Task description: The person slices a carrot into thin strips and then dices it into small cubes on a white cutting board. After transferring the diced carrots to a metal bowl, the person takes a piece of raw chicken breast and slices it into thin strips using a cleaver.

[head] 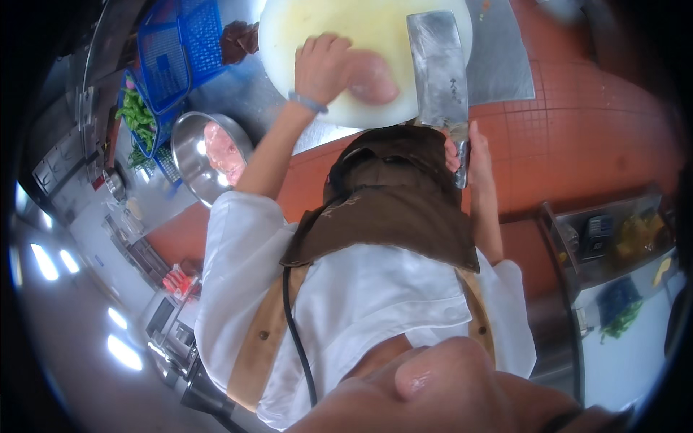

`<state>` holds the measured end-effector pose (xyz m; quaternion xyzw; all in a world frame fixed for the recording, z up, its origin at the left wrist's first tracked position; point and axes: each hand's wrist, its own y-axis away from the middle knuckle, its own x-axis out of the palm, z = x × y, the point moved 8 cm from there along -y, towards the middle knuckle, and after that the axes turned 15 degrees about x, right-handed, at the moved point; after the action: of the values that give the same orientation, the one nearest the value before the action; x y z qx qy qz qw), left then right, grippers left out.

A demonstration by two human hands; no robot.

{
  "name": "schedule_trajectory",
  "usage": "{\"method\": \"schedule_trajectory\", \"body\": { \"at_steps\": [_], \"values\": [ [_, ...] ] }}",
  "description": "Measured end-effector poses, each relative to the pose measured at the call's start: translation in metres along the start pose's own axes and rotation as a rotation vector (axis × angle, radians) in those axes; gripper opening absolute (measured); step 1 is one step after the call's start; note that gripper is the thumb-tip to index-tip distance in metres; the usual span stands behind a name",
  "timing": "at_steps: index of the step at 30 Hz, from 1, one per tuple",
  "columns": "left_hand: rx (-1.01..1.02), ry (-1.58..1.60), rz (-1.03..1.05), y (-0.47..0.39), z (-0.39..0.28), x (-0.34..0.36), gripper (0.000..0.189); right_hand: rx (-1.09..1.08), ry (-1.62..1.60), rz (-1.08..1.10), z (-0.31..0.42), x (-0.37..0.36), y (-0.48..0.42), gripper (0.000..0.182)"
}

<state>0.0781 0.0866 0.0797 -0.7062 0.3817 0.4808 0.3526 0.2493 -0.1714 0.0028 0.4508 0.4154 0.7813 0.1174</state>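
Note:
My left hand [323, 67] rests on the near left part of a piece of raw pink meat [373, 78], its fingers spread over the meat's side. The meat lies on a round, pale cutting board [292, 27] and looks slightly blurred. My right hand [470, 154] is closed around the handle of a Chinese cleaver [438, 67]. The cleaver's broad steel blade reaches over the right side of the board, to the right of the meat, and bears markings. A steel bowl [184, 162] to the left holds more raw meat [221, 149].
Blue plastic baskets [162, 67] stand at the upper left, one with green vegetables [136, 113]. A dark brown crumpled cloth or bag [238, 42] touches the board's left edge. The metal table [503, 54] ends near my brown apron, above a red tiled floor [574, 146].

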Motion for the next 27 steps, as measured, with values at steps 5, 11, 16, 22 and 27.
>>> {"method": "schedule_trajectory", "body": {
  "at_steps": [5,11,16,22,27],
  "values": [
    [-0.054,0.031,-0.13,0.041,-0.052,0.038,0.06,0.081,-0.064,0.075,-0.011,0.004,-0.016,0.064],
    [-0.191,0.041,-0.062,0.041,-0.055,0.065,0.068,0.183,0.018,0.23,-0.025,-0.002,-0.03,0.069],
    [-0.172,0.047,-0.06,0.045,-0.053,0.065,0.066,0.204,-0.011,0.268,-0.035,-0.001,-0.035,0.071],
    [-0.164,0.052,-0.072,0.045,-0.052,0.066,0.064,0.2,0.01,0.196,-0.037,0.006,-0.028,0.072],
    [-0.143,0.075,-0.051,0.044,-0.053,0.064,0.062,0.207,0.013,0.213,-0.036,0.012,-0.032,0.071]
  ]
}}
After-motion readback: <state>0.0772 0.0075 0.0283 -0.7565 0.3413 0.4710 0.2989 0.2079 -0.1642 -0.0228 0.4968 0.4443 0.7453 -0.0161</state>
